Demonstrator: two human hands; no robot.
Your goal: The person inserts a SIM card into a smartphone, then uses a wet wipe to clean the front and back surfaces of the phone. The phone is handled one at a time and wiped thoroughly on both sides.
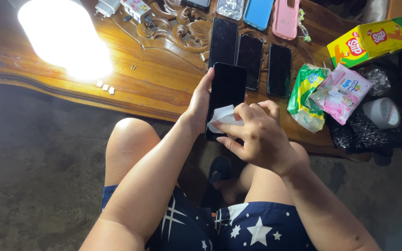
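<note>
My left hand (198, 104) grips a black phone (228, 88) by its left edge, holding it upright over the front edge of the carved wooden table (154, 83). My right hand (259, 135) pinches a small white wipe (223, 118) and presses it against the lower part of the phone's dark screen. Both hands hover above my knees.
Three more dark phones (250, 58) lie side by side on the table. Phone cases, one blue (258, 13) and one pink (285, 18), lie behind them. A green pack (305, 95), a pink wipes pack (343, 93), a yellow box (368, 41) and a tape roll (381, 113) sit right. A bright lamp glare (63, 39) is at left.
</note>
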